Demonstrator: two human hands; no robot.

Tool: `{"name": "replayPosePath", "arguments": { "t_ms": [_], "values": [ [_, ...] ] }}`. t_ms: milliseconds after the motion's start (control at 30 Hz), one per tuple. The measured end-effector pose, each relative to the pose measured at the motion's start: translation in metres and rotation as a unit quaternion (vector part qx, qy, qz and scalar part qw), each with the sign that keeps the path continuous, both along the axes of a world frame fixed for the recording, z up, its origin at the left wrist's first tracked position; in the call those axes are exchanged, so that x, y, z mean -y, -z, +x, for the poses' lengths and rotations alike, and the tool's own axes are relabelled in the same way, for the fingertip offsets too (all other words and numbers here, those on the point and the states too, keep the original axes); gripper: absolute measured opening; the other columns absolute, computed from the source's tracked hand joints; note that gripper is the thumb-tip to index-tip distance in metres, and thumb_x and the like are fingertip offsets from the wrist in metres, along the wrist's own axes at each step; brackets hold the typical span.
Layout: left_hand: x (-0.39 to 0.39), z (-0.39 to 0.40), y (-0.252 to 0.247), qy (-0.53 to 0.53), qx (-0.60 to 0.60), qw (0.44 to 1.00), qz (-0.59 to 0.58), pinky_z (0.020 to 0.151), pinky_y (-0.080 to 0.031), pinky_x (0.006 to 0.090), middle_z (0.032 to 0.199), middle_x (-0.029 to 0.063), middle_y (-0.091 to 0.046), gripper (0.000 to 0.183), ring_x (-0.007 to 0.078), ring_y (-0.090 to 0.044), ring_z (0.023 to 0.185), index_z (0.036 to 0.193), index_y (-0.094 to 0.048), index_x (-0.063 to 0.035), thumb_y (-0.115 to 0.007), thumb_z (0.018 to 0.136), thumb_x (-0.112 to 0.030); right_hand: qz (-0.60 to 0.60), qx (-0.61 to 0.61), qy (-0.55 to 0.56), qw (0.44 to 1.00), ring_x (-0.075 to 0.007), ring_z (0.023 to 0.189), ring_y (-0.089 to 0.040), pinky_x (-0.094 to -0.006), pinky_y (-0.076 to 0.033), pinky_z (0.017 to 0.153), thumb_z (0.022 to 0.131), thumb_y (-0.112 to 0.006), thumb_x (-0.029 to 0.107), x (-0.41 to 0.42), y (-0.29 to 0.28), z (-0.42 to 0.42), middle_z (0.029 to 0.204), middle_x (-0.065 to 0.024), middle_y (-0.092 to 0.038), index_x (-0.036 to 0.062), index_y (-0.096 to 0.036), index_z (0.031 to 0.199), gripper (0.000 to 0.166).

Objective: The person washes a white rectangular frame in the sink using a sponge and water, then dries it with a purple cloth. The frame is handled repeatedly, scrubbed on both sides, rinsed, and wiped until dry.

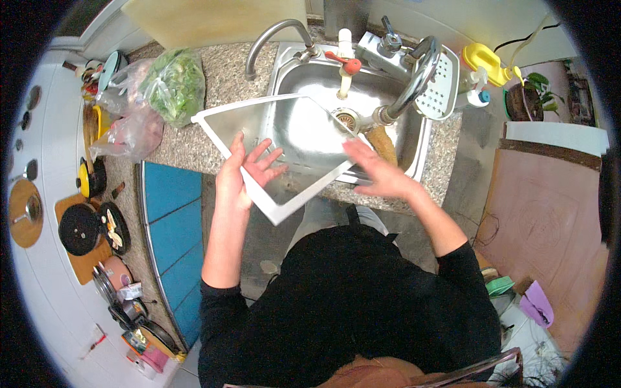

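A glass panel with a white frame (291, 206), like a refrigerator shelf, is held tilted over the front of the stainless steel sink (310, 77). My left hand (237, 167) grips its left side, the thumb along the frame and the other fingers spread behind, seen through the glass. At the panel's right corner is my right hand (381, 169), blurred, with thumb and fingers apart; whether it touches the frame cannot be told. A brown scrubbing pad (383, 145) lies in the sink's right side, close to the drain strainer (347, 121).
A curved metal faucet (279, 29), a red-handled tap (347, 63) and a chrome faucet (412, 87) rise around the sink. Bagged leafy greens (174, 85) sit left on the granite counter (225, 63). A white soap tray (439, 87) and yellow jug (485, 63) stand right.
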State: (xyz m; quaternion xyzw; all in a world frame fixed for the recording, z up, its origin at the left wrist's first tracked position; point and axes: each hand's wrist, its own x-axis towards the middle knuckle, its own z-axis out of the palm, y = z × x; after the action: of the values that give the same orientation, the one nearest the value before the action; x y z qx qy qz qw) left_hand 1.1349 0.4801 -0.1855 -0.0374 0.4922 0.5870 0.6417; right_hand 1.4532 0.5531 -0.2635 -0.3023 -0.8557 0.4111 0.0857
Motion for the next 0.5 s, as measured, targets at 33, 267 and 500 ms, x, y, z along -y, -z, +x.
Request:
{"name": "replayPosePath", "arguments": {
  "t_ms": [33, 267, 500],
  "values": [
    [-0.002, 0.003, -0.003, -0.015, 0.015, 1.0, -0.003, 0.103, -0.038, 0.0773, 0.153, 0.0306, -0.031, 0.065, 0.0576, -0.038, 0.136, 0.156, -0.019, -0.0162, -0.051, 0.104, -0.037, 0.021, -0.029, -0.031, 0.999, -0.0395, 0.147, -0.033, -0.0508, -0.031, 0.12, 0.075, -0.078, 0.012, 0.008, -0.025, -0.016, 0.159, -0.0221, -0.033, 0.0093, -0.042, 0.149, 0.083],
    [-0.025, 0.048, -0.052, -0.057, -0.017, 0.998, -0.012, 0.098, -0.045, 0.075, 0.147, 0.0295, -0.034, 0.054, 0.0535, -0.047, 0.126, 0.142, -0.025, -0.0048, -0.054, 0.104, -0.029, 0.16, -0.247, 0.129, 0.947, -0.0314, 0.106, -0.071, -0.0379, -0.057, 0.089, 0.08, -0.067, 0.003, 0.016, -0.033, -0.064, 0.115, -0.0151, -0.072, 0.0051, -0.069, 0.118, 0.038],
    [-0.004, 0.034, -0.106, 0.061, -0.075, 0.953, 0.286, 0.104, -0.048, 0.0516, 0.148, 0.0197, -0.044, 0.075, 0.0365, -0.051, 0.131, 0.156, -0.029, -0.0115, -0.062, 0.098, -0.046, 0.048, -0.301, 0.234, 0.923, -0.018, 0.095, -0.072, -0.0313, -0.055, 0.087, 0.095, -0.063, 0.007, -0.014, -0.097, -0.037, 0.105, -0.0112, -0.076, 0.0064, -0.073, 0.118, 0.025]
  ]
}}
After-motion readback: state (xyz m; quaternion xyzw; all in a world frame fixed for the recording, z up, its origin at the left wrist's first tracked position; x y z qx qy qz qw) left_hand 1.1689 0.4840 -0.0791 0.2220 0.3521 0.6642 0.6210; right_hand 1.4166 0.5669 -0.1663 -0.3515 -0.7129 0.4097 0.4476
